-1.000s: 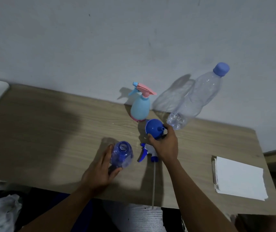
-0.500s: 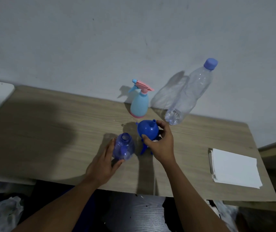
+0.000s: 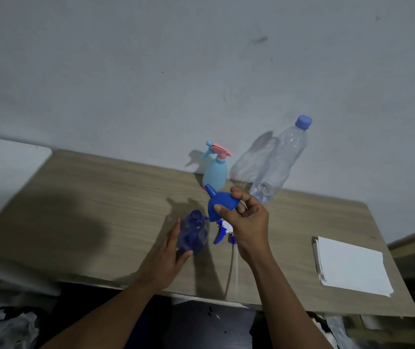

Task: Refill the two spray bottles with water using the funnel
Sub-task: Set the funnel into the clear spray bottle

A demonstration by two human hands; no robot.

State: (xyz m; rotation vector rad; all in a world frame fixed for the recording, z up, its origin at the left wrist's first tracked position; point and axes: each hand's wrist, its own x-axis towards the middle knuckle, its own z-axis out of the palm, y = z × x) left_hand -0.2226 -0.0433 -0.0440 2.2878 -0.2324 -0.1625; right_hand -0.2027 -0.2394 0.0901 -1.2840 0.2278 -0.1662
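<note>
The left hand (image 3: 168, 250) is wrapping its fingers (image 3: 173, 234) around the lower body of the open blue spray bottle (image 3: 191, 234), which is standing upright near the front of the wooden surface (image 3: 100, 210); this grip is probably bracing the bottle so it does not tip when something is set into its uncapped neck. Just to its right, the bottle's removed trigger head (image 3: 222, 231) is lying on the surface with its dip tube trailing toward the front edge, out of the way of the mouth.

Above that, the right hand (image 3: 245, 222) is grasping the blue funnel (image 3: 220, 204) in the air, thumb on the near side of the bowl and the other fingers curling over the far rim. The spout is pointing up and away to the left, so the funnel seems to need turning over before it can seat in the neck, which is sitting just below and left of it.

Farther back, the light-blue spray bottle (image 3: 215, 176) is standing capped by the wall, with the clear water bottle (image 3: 280, 162) beside it, cap on. A white paper stack (image 3: 351, 265) is lying well off to the right.
</note>
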